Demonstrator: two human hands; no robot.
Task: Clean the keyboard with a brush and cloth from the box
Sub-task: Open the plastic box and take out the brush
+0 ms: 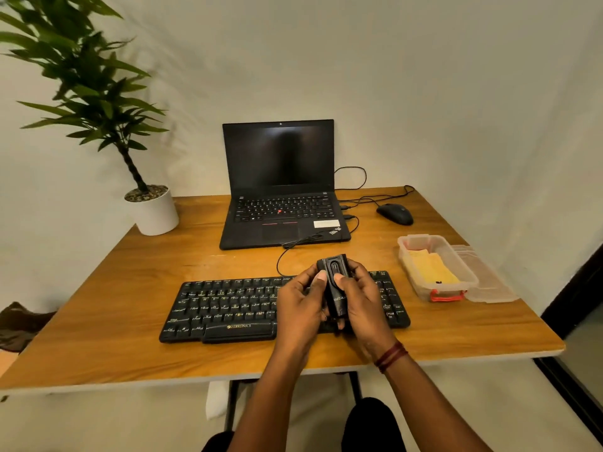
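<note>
A black keyboard [228, 308] lies near the front edge of the wooden table [130, 288]. Above its right half, both my hands hold a black retractable brush case [336, 285] upright. My left hand [301, 305] grips its left side with the thumb against the case. My right hand [365, 298] wraps the right side, thumb on the slider in the front. No bristles show. A clear plastic box [470, 278] to the right holds a yellow cloth [432, 267].
The box's lid [486, 278] lies right of it, near the table's right edge. An open laptop [280, 190] stands at the back, a black mouse [394, 214] with cables to its right. A potted plant [153, 210] is at the back left corner.
</note>
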